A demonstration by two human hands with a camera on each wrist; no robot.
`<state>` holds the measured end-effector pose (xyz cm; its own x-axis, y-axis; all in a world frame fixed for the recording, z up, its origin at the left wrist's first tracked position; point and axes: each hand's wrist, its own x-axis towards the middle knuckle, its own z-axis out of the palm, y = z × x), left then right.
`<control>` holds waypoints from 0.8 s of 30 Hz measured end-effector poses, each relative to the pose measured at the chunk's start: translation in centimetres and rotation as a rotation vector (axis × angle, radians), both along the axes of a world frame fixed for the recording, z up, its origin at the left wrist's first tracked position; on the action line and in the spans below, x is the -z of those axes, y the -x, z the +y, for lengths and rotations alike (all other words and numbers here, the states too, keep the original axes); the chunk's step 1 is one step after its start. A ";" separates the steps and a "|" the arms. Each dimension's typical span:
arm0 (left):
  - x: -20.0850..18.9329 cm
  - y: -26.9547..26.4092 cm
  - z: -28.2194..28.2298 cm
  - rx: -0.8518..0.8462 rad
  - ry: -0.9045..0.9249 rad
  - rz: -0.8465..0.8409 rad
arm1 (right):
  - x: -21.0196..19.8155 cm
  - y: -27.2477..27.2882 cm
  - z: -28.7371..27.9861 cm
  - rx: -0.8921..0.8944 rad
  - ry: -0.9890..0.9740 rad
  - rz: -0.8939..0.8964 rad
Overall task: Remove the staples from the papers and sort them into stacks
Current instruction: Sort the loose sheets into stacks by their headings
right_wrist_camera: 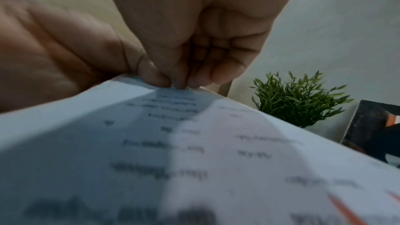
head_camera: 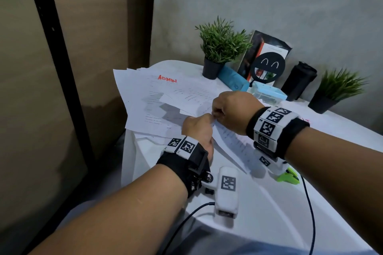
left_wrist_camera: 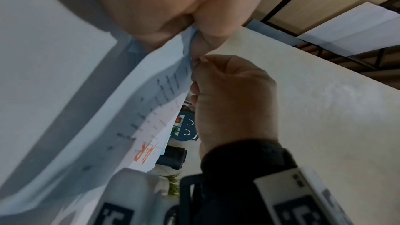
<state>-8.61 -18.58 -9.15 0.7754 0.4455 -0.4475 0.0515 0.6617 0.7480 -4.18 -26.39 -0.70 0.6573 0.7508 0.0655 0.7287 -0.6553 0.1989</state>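
While both hands are meeting at one raised corner, the stapled sheets are trailing away to the person's right.

Lifted off the white tabletop [head_camera: 259, 203], the stapled set of white printed paper sheets [head_camera: 232, 141] is being held at its near-left corner, with its long axis running from that corner back toward the right forearm and its far end lying on the tabletop. The left hand [head_camera: 198, 130] is pinching the corner from the near side, thumb and fingers curled tight on the edge, and the right hand [head_camera: 232, 109] is coming in from the far side, its fingertips [right_wrist_camera: 173, 81] narrowed into a pinch on the same spot. Neither hand looks nearer; the staple itself is too small to make out. The loose white sheets headed "ADMIN" in red [head_camera: 153, 97] are lying just beyond, to the left.
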 end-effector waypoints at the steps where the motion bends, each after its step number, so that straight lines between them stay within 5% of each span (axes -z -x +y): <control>1: -0.1 0.1 0.0 0.001 -0.021 0.004 | -0.3 0.1 0.5 0.073 0.005 0.037; 10: -0.3 0.4 0.3 0.098 -0.157 -0.018 | -2.7 0.5 2.9 0.641 -0.400 0.774; 17: -0.5 0.9 0.4 0.072 -0.081 -0.011 | -4.4 -1.0 -1.4 0.584 -0.565 0.572; 24: 1.2 -0.5 0.9 0.030 0.027 -0.131 | -6.7 0.9 -15.0 0.501 -0.761 0.522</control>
